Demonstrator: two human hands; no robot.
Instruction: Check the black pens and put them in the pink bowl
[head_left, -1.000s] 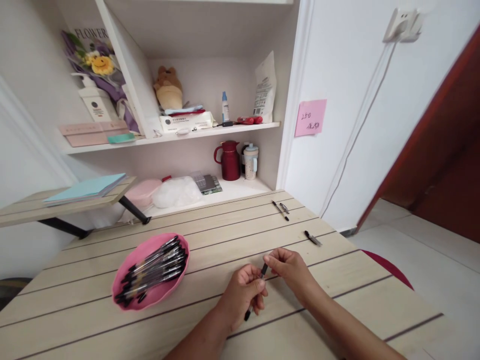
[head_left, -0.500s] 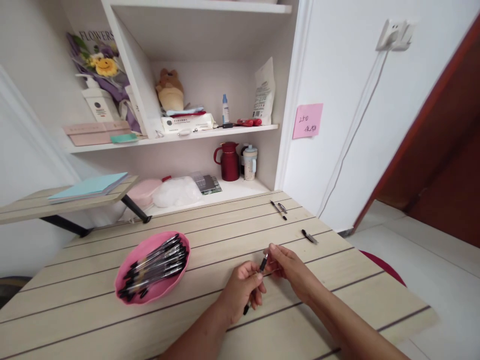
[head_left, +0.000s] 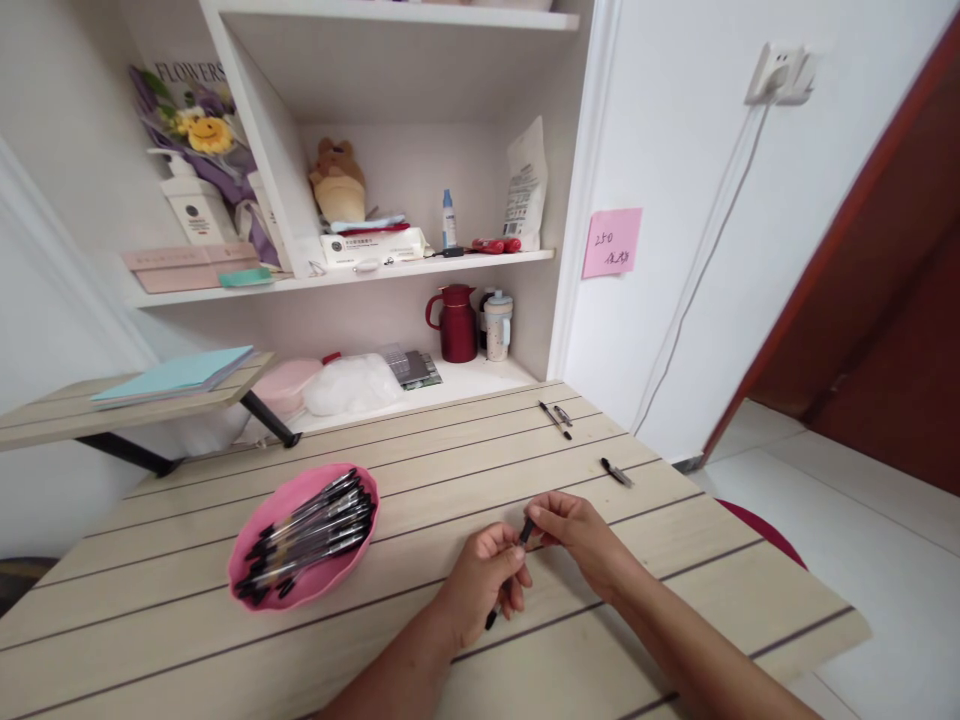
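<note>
My left hand (head_left: 486,580) is closed around the middle of a black pen (head_left: 526,531), which slants up and to the right. The pen's dark lower end pokes out below my fingers. At the pen's upper end, the thumb and fingers of my right hand (head_left: 566,525) pinch it and hide the tip. To the left, a pink bowl (head_left: 240,545) holds several black and clear pens (head_left: 319,530). Beyond my right hand a short black and clear pen part (head_left: 616,472) lies on the wooden table (head_left: 420,640).
Farther back lie a thin pen (head_left: 555,420) and a small clear piece (head_left: 562,414). A raised wooden stand (head_left: 45,410) with blue paper (head_left: 176,375) is at the left. Behind the table, shelves hold a red jug (head_left: 457,325) and a light cup (head_left: 498,327).
My right hand has moved slightly down and left along the pen, and its fingers now cover the tip that showed before. My left hand keeps its grip, nearly still.
</note>
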